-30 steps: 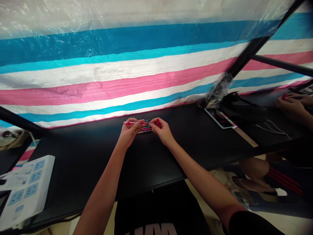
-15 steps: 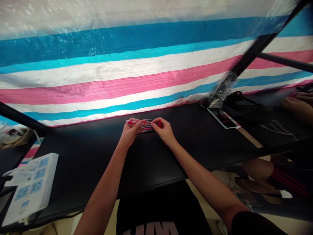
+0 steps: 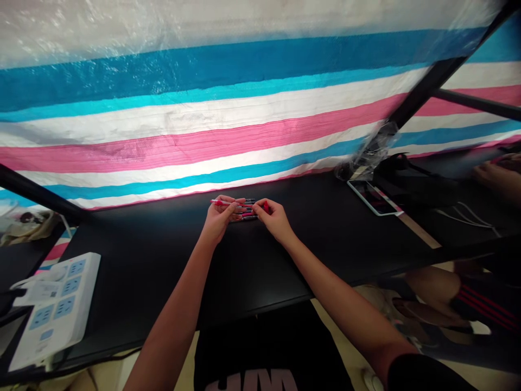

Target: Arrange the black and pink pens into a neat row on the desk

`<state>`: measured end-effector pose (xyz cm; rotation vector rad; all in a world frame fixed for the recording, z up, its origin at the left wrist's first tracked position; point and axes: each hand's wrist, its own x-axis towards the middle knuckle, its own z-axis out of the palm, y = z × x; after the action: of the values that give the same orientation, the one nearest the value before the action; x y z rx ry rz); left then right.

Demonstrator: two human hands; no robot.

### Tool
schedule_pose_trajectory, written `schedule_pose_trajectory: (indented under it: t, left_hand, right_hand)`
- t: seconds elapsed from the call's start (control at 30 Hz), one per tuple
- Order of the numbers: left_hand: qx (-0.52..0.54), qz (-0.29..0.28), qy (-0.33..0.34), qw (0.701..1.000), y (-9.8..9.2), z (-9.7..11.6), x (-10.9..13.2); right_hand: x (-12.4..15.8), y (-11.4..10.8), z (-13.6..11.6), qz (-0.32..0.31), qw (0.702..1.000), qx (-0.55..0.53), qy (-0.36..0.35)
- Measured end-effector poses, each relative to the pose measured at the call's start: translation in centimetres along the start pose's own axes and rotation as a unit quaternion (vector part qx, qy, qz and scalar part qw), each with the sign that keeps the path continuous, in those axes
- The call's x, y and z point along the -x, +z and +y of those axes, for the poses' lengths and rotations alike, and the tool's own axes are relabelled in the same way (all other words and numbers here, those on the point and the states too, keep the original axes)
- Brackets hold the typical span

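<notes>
My left hand [image 3: 217, 220] is closed around a slim red-and-white pen [image 3: 222, 202], which lies nearly level and points toward my right hand. My right hand [image 3: 274, 220] is pinched on a red pen cap [image 3: 266, 206] close to the pen's right end. Whether cap and pen still touch is hidden by the fingers. Several more pens [image 3: 247, 216], dark and pink, rest side by side on the black table [image 3: 252, 266] beneath and between both hands, partly covered by them.
A white power strip [image 3: 57, 312] with a plug in it is at the left. To the right lie a phone [image 3: 374, 197], a flat strip [image 3: 419, 231], clear plastic wrap [image 3: 372, 155] and a white cable [image 3: 468, 214]. Another person's hand [image 3: 496, 176] is at far right. Striped sheeting [image 3: 203, 141] hangs behind.
The view has shifted slightly. My hands have moved very little, with a bit more of the pen's shaft showing between them now.
</notes>
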<state>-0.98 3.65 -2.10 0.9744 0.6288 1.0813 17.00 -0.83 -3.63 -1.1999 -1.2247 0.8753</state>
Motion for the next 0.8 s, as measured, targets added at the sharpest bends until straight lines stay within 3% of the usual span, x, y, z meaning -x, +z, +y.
schedule_pose_trajectory:
  t: [0.3,0.53,0.8]
  left_hand:
    - [0.17,-0.02,-0.036,0.985,1.3,0.6,0.7]
    - [0.215,-0.041,-0.047,0.975,1.0,0.8,0.9]
    - [0.226,0.012,-0.047,0.973,0.8,1.2,0.9]
  right_hand:
    - [-0.1,0.3,-0.3,0.013,0.999,0.033,-0.003]
    - [0.1,0.3,0.2,0.015,0.999,0.038,-0.005]
    - [0.3,0.2,-0.3,-0.003,1.0,0.03,-0.004]
